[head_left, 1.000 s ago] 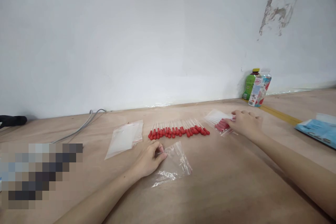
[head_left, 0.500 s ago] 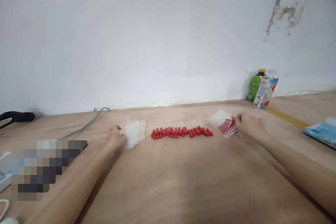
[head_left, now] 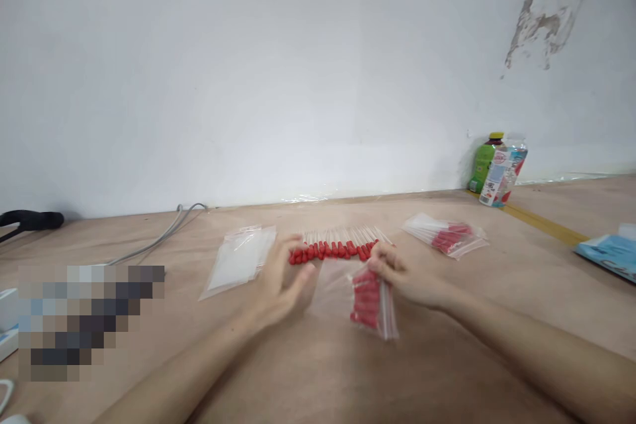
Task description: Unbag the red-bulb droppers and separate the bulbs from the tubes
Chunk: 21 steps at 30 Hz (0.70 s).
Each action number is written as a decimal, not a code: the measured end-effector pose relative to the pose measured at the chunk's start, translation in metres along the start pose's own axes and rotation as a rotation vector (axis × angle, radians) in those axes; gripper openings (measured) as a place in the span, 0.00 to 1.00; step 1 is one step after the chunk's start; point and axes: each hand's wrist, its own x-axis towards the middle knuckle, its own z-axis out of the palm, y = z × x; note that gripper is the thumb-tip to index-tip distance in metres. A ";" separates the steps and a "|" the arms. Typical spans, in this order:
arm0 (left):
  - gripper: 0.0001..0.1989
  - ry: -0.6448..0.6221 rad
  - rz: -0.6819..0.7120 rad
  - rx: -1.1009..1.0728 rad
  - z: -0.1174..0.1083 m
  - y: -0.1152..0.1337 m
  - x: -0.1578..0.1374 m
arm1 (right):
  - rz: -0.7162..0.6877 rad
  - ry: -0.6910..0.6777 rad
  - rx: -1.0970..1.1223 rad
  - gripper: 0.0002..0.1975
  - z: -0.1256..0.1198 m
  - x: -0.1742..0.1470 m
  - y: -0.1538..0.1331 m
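Note:
My right hand (head_left: 397,270) is closed on the upper edge of a clear zip bag (head_left: 335,288), near its zip end. Several red-ended sticks (head_left: 365,298) lie inside that bag, their red ends toward the zip. My left hand (head_left: 283,278) hovers just left of the bag, thumb and fingers apart, holding nothing. Behind both hands a row of thin pale sticks with red ends (head_left: 340,248) lies on the table, partly covered by the fingers. A stack of flat clear zip bags (head_left: 237,257) rests left of my left hand. Filled zip bags (head_left: 450,238) lie to the right.
Two bottles, a green one (head_left: 481,165) and a printed one (head_left: 501,175), stand against the wall at right. A blue packet (head_left: 609,255) lies at the far right. A grey cable (head_left: 163,233) and a black object (head_left: 32,220) are at left, near a blurred-out patch.
My right hand has brought a bag of red-ended sticks from the right pile to the middle. My left hand has let go of the flat bags and moved right toward it.

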 end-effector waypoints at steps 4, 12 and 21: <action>0.25 -0.470 0.238 -0.217 0.010 0.025 -0.019 | 0.051 -0.181 0.203 0.18 0.042 0.005 0.013; 0.28 -0.515 0.005 -0.187 0.020 0.013 -0.031 | 0.491 -0.054 0.605 0.28 0.045 -0.004 0.005; 0.18 -0.464 0.028 -0.138 0.022 0.019 -0.019 | 0.603 0.029 0.646 0.28 0.050 -0.003 0.003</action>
